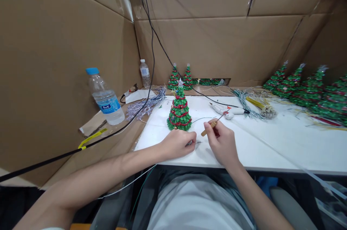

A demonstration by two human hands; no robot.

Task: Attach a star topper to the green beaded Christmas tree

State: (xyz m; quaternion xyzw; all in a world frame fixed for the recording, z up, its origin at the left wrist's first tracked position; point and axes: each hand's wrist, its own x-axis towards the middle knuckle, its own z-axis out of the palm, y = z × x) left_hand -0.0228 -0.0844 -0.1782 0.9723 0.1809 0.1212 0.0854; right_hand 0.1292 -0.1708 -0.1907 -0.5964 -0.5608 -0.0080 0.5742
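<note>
A small green beaded Christmas tree (179,112) with red garlands and a silvery star top stands upright on the white tabletop, just behind my left hand (179,144). That hand is closed, its fingertips pinched near the table; a small dark bit shows at them, too small to name. To its right, my right hand (221,141) grips an awl (211,125) by its light wooden handle. The thin reddish shaft points up and away to the right. A thin dark wire (202,118) runs from the tree's base towards my right hand.
Behind my right hand lies a white corded tool (227,110). Wire bundles (251,99) and more trees (295,87) stand at right. A water bottle (107,101) and pale purple strands (146,105) are at left. A black cable (108,134) crosses the left side; cardboard walls surround the table.
</note>
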